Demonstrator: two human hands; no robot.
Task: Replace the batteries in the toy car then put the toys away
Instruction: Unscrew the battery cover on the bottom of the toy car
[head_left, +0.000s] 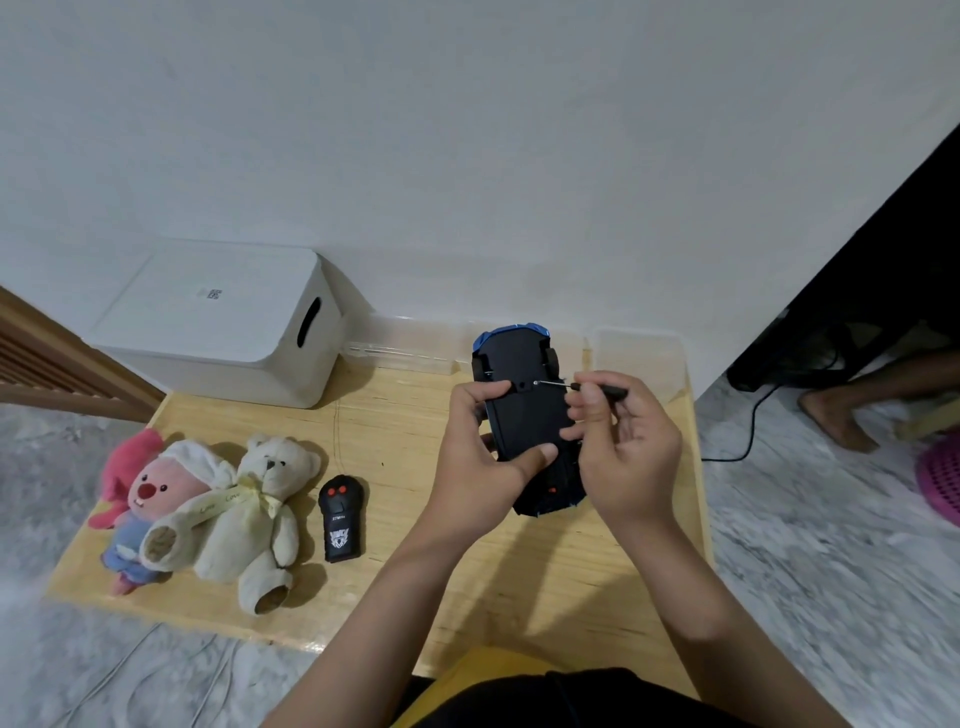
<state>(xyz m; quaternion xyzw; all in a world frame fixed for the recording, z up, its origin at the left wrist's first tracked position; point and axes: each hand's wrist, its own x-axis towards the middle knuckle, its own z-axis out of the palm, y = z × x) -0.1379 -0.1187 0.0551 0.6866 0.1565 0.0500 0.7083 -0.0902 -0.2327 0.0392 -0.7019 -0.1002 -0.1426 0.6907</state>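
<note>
Toy car (524, 410) held underside up above the wooden table (415, 571), gripped by left hand (478, 457). Right hand (623, 447) pinches screwdriver (582, 385), tip at chassis screw. Remote control (341, 519) label reads "27MHz"; teddy bear (254, 514) ribbon reads "Love"

Black cable (754, 415) and pink basket (940, 480) on floor.

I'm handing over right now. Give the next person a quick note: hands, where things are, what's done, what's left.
Left hand grips the toy car, held underside up above the table.
Right hand pinches a screwdriver, tip at a screw on the car's underside.
Remote and two plush toys lie on the table; white storage box is closed.
Done: car flipped.
Left: open cover, swap batteries, put toys away.
</note>
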